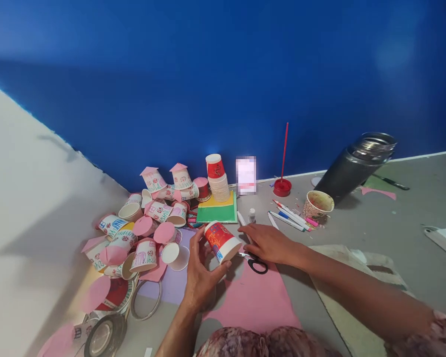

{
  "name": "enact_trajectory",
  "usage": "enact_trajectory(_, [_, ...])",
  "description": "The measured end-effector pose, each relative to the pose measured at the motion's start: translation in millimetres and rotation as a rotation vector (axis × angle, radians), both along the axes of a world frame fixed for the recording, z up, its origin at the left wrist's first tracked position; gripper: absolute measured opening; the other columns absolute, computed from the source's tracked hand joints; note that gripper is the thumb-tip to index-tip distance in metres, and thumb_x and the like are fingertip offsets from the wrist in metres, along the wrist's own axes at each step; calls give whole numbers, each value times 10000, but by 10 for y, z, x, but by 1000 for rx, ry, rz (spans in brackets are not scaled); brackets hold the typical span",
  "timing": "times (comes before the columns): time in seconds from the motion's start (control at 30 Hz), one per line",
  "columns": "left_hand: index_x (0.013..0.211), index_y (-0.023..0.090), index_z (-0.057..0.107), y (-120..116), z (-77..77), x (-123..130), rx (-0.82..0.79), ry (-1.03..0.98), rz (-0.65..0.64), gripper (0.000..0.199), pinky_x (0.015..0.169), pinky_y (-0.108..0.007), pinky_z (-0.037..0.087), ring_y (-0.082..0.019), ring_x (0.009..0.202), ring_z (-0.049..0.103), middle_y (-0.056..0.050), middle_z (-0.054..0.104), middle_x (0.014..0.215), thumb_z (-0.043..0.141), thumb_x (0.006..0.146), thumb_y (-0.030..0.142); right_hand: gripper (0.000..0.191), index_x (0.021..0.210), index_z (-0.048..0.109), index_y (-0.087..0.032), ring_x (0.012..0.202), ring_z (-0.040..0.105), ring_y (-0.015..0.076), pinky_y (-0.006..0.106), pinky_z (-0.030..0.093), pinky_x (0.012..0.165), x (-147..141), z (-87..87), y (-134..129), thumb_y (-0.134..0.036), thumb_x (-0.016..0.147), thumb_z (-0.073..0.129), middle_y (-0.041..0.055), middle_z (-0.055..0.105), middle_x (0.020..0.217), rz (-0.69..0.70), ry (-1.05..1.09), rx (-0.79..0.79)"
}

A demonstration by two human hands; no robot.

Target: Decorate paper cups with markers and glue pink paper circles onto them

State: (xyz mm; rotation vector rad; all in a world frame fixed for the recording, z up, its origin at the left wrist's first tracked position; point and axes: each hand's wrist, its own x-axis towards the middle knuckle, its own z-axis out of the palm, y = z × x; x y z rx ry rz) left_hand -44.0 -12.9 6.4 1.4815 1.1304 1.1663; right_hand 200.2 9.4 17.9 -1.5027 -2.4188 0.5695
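A red and white paper cup with blue and orange drawing on its side is tilted in my left hand, fingers and thumb around it. My right hand reaches over the table with fingers stretched out and apart. Close to its fingertips lies a white marker, and I cannot tell whether they touch it. A small white-capped bottle stands just behind that hand. Black-handled scissors lie below it, on pink paper with cut edges.
Decorated paper cups with pink paper pieces are heaped on the left, near tape rolls. A cup stack stands on a green-yellow pad. Markers, a stained cup and a tilted black flask are on the right.
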Motion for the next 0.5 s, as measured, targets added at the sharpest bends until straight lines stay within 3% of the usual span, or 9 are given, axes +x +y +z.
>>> enact_trajectory(0.13, [1493,307,418,-8,0,14,-21,-5,-11,905,1128,-505,495,-343,1443,500,-149,468,1568,887,719,346,366,1257,660,-185,1009,739,318,354,545,789,-83,-15,95,-212,894,699,134,751,1104,-24,-41,39])
enact_trajectory(0.27, [1496,309,416,-21,-3,31,-6,-9,-26,893,1142,-518,479,-351,1458,480,-150,457,1578,879,733,345,310,1196,660,-245,939,744,287,334,522,752,-141,-39,83,-131,909,640,102,729,1105,-95,-59,112])
enact_trajectory(0.5, [1480,302,422,-76,-28,48,-2,-39,-25,856,1125,-495,490,-354,1436,505,-147,470,1564,863,752,386,278,1132,663,-263,761,740,267,322,496,638,-193,-71,127,-187,870,717,82,727,968,-73,-69,138])
